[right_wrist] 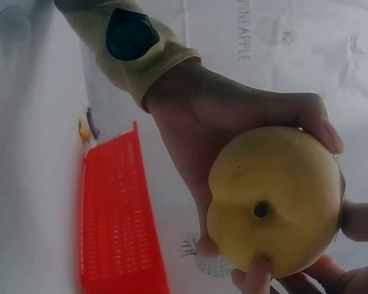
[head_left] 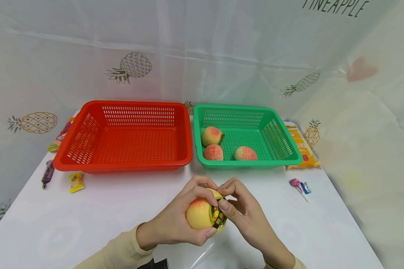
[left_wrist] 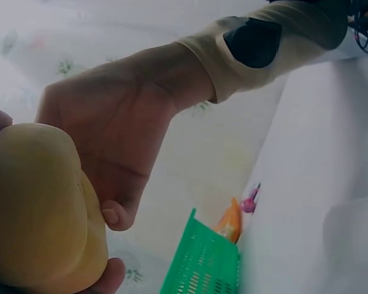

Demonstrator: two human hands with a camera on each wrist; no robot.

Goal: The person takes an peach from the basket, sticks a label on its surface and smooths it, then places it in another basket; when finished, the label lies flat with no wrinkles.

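Observation:
In the head view, my left hand (head_left: 178, 221) grips a yellow peach (head_left: 196, 216) with a red blush, fingers over its top and thumb underneath. A black and gold label (head_left: 218, 217) wraps the peach's right side. My right hand (head_left: 249, 218) pinches at the label's edge between thumb and curled fingers. The left wrist view has the smooth yellow side of the peach (left_wrist: 34, 202) with my right hand (left_wrist: 110, 128) behind it. From the right wrist, the peach (right_wrist: 294, 177) shows a small dark hole, and my left hand (right_wrist: 199, 122) wraps around it.
Behind the hands stand a red basket (head_left: 121, 167) and a green basket (head_left: 249, 163) holding several peaches (head_left: 245, 153). Wrapped candies (head_left: 76, 182) lie at left; a lollipop (head_left: 295, 183) and an orange packet (head_left: 304, 147) are at right. A pineapple-print curtain (head_left: 222, 74) hangs behind.

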